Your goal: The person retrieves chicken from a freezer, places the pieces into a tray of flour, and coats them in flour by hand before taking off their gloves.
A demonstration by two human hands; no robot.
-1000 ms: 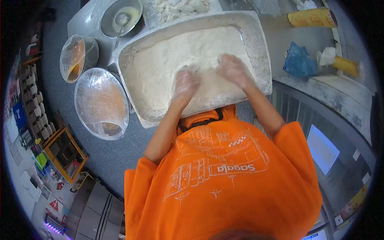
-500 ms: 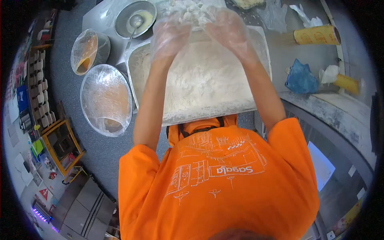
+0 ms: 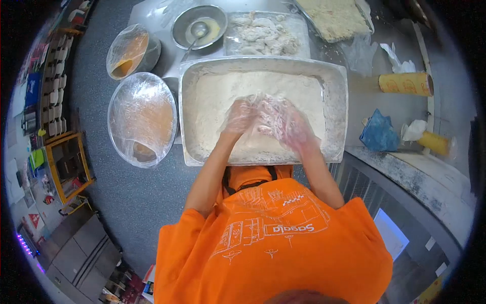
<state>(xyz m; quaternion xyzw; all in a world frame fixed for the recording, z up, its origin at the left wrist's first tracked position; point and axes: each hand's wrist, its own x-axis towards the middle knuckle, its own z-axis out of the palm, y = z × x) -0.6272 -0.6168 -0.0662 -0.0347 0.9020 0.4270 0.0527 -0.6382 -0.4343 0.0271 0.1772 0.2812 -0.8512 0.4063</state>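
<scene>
Both my hands wear loose clear plastic gloves dusted with flour. They are close together over the flour [image 3: 223, 86] in a large metal tray [image 3: 339, 91]. My left hand [image 3: 240, 117] is closed, its fingers curled towards the right. Opposite it, my right hand [image 3: 296, 126] is curled inward, with white, flour-coated lumps showing around its fingers. Crumpled plastic and flour hide what the hands grip. Behind the flour tray, a clear-walled container [image 3: 230, 48] holds several flour-coated pieces [image 3: 268, 35].
A metal bowl [image 3: 221, 38] with pale liquid and a ladle [image 3: 199, 30] stands at the back left. Two film-covered tubs, one behind [image 3: 132, 48] and one in front [image 3: 144, 116], stand left. To the right are a crumb-covered tray [image 3: 334, 23], a yellow roll [image 3: 405, 84] and a blue cloth [image 3: 378, 133].
My hands have moved back towards me, from the floury pieces at the back to the middle of the flour tray, and drawn together. The camera view has shifted slightly.
</scene>
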